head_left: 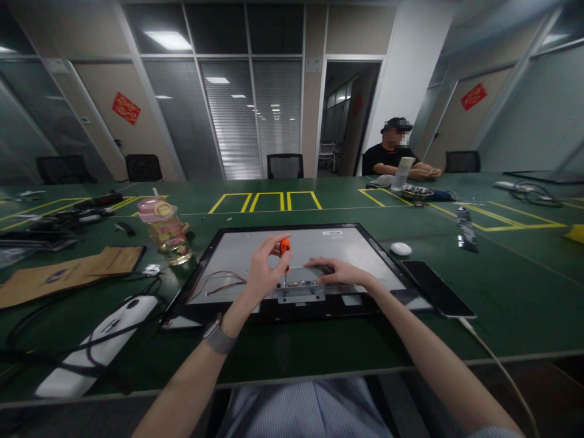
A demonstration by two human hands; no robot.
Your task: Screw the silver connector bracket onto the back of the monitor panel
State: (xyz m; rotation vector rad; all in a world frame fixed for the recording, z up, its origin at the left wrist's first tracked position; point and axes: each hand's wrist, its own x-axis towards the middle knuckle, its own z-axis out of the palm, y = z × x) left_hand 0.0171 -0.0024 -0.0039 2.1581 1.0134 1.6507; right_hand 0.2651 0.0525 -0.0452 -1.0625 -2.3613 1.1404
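Note:
A flat panel (pixel 237 248) with a black frame lies face down on the green table. My left hand (pixel 265 267) is closed round an orange and black screwdriver (pixel 285 246), which stands upright with its shaft down at the left end of a metal bracket (pixel 301 295). My right hand (pixel 335 270) rests at the bracket's right side, palm down with its fingers spread toward the circuit board there. Thin coloured wires (pixel 223 280) run across the panel on the left. The screwdriver's tip is too small to make out clearly.
A pink-lidded bottle (pixel 166 234), brown paper bag (pixel 73 274) and white power strip (pixel 98 347) with cables are at left. At right are a phone (pixel 438 289) on a cable and a white mouse (pixel 401 249). A person (pixel 395 152) sits across the table near a metal bowl (pixel 417 193).

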